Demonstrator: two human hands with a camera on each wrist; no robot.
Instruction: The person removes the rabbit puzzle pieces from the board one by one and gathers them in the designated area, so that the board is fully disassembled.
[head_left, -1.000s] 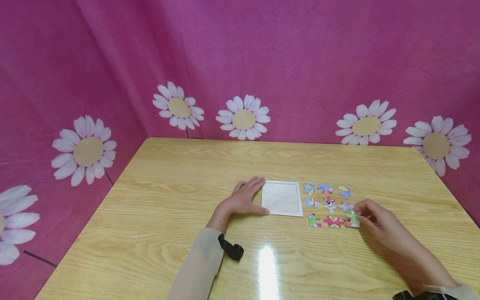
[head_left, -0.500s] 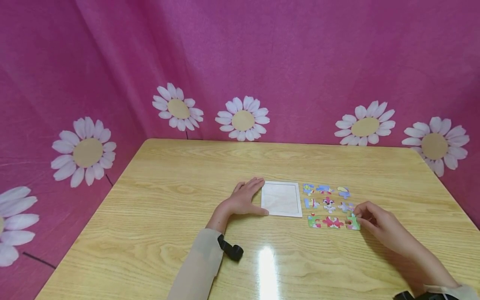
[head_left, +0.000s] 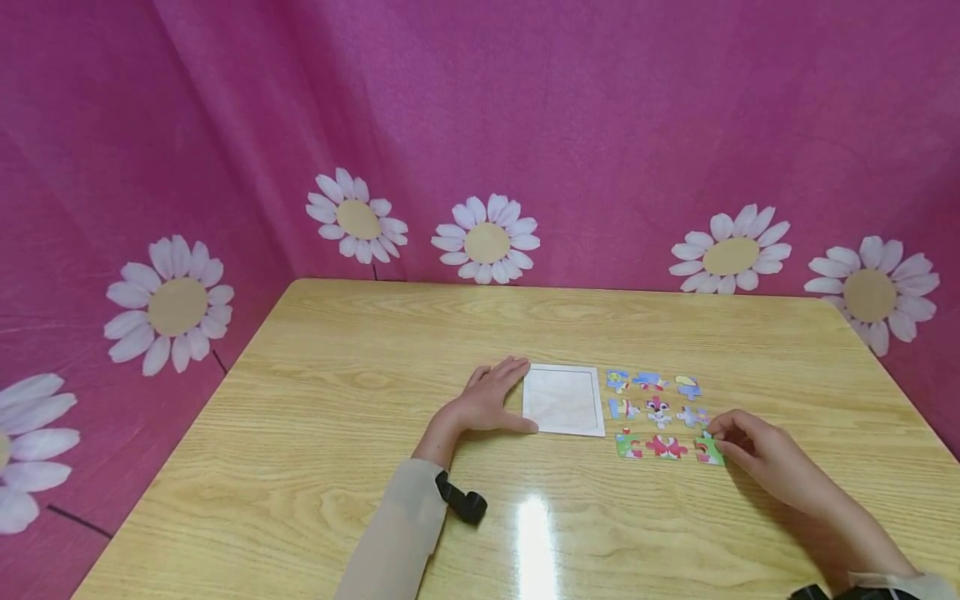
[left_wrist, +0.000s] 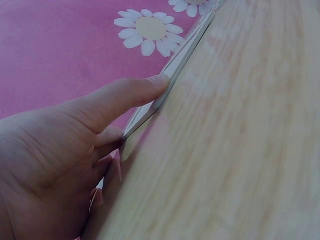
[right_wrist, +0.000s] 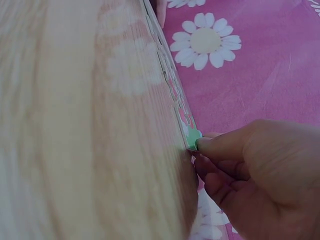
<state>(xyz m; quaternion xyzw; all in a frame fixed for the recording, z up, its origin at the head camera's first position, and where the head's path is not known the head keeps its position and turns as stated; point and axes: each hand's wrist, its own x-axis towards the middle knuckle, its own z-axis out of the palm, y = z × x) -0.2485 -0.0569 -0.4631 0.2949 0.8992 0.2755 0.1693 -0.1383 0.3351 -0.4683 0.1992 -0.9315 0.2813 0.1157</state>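
My left hand (head_left: 491, 400) lies at the left side of a square white puzzle tray (head_left: 562, 400), fingers spread. Its fingertips touch the far left corner and the thumb touches the near left corner; in the left wrist view the thumb (left_wrist: 135, 92) rests on the tray's rim. My right hand (head_left: 765, 454) pinches the outer edge of a green puzzle piece (head_left: 708, 450) at the near right corner of several laid-out pieces. The right wrist view shows that green piece (right_wrist: 192, 137) between thumb and fingers, low at the table surface.
Right of the tray, loose puzzle pieces lie in rows, among them a fox-like face piece (head_left: 657, 410), a red piece (head_left: 666, 447) and a blue one (head_left: 651, 381). All lie on a wooden table (head_left: 360, 350). A pink flowered curtain (head_left: 600, 125) hangs behind.
The green piece has shifted slightly right and toward me with my right hand, widening the gap to the red piece beside it. My left hand and the tray stay put.
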